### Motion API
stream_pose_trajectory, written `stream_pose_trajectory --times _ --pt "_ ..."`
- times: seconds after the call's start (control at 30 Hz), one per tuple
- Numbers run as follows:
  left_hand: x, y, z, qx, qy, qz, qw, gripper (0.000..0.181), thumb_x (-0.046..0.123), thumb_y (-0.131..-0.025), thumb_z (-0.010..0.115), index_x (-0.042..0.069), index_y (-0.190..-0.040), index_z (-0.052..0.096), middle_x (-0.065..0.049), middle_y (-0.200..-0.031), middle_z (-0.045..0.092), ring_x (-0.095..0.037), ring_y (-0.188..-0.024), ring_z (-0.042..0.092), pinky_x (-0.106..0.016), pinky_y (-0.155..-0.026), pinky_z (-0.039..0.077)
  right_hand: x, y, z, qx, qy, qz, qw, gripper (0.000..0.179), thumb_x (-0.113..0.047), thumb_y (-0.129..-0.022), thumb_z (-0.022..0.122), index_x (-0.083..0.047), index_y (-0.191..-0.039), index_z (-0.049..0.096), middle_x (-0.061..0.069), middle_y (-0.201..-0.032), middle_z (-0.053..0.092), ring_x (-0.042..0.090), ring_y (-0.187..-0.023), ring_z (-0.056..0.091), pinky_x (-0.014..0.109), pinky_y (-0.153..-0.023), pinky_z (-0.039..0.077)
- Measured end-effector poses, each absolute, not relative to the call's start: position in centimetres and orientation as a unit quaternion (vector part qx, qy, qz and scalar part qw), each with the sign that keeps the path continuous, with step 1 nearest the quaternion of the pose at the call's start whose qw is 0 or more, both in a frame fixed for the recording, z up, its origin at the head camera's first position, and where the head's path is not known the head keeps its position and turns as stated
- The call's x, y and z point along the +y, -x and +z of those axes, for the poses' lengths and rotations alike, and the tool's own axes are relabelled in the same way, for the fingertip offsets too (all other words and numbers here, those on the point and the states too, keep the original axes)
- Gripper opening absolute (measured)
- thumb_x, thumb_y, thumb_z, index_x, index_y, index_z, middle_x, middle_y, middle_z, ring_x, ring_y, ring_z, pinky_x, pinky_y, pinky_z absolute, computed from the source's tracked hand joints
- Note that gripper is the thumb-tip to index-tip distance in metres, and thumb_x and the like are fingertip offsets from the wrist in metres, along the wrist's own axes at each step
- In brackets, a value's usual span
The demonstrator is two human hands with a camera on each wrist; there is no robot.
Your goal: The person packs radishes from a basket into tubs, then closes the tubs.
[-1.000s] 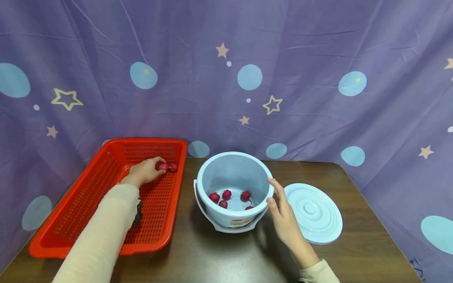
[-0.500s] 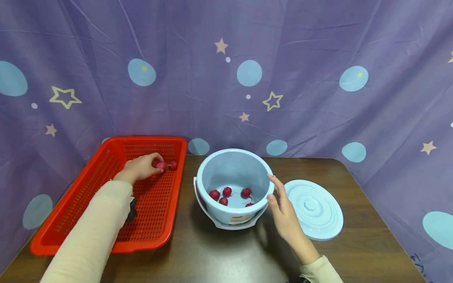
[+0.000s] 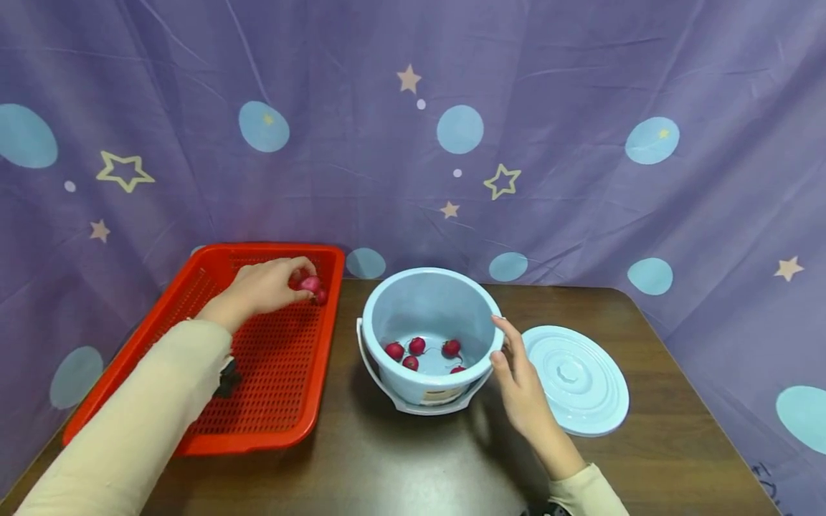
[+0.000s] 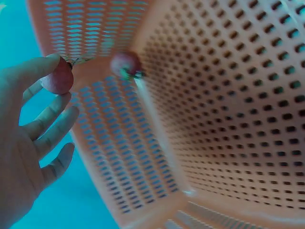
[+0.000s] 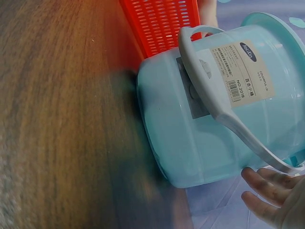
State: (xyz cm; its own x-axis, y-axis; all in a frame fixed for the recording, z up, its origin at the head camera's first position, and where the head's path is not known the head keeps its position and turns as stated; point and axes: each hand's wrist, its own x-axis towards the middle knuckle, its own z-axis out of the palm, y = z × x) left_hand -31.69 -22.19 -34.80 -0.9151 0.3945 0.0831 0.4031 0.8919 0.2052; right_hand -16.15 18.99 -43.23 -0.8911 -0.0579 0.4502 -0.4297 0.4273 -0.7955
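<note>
My left hand (image 3: 267, 287) pinches a red radish (image 4: 59, 78) between thumb and fingertips, raised over the far right part of the red basket (image 3: 277, 428). Another radish (image 4: 125, 64) lies below it against the basket's inner side, its green stem end showing in the left wrist view. At the right side of a light blue bucket (image 3: 401, 383), my right hand (image 3: 524, 394) has loosely extended fingers right at the rim. Several radishes (image 3: 451, 348) lie on the bucket's floor. One of them is partly hidden by the near rim.
A round light blue lid (image 3: 574, 380) lies on the wooden table (image 3: 413, 466) just right of my right hand. The bucket's pale handle (image 5: 228, 119) hangs down on the near side, by a printed label (image 5: 242, 71). A purple patterned curtain (image 3: 361, 193) rises behind the table.
My left hand has lifted the radish upward and slightly right from the basket floor, away from the radish beside it. The right hand stays at the bucket rim.
</note>
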Motion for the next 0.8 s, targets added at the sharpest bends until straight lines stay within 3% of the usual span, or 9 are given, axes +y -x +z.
stream_pose_trajectory --times 0.43,0.8 --pt "-20.6 28.6 -31.3 -0.966 0.210 -0.140 0.056 0.032 0.040 -0.088 0.073 0.028 -0.117 0.063 0.004 -0.104 0.068 -0.017 -0.090 0.063 -0.043 -0.070 0.047 19.0 16.3 -43.2 -0.826 -0.150 0.513 0.180 0.047 -0.022 -0.106 0.044 -0.027 -0.152 0.034 0.021 -0.146 0.047 0.033 -0.123 0.055 0.057 -0.097 0.043" --pt "-18.2 26.0 -30.2 -0.958 0.227 -0.160 0.075 0.034 0.042 -0.088 0.073 0.031 -0.118 0.062 0.009 -0.101 0.066 -0.012 -0.081 0.059 -0.038 -0.068 0.046 19.0 16.2 -43.4 -0.825 -0.151 0.515 0.179 0.048 -0.018 -0.106 0.044 -0.027 -0.152 0.034 0.020 -0.148 0.043 0.032 -0.126 0.052 0.057 -0.100 0.041"
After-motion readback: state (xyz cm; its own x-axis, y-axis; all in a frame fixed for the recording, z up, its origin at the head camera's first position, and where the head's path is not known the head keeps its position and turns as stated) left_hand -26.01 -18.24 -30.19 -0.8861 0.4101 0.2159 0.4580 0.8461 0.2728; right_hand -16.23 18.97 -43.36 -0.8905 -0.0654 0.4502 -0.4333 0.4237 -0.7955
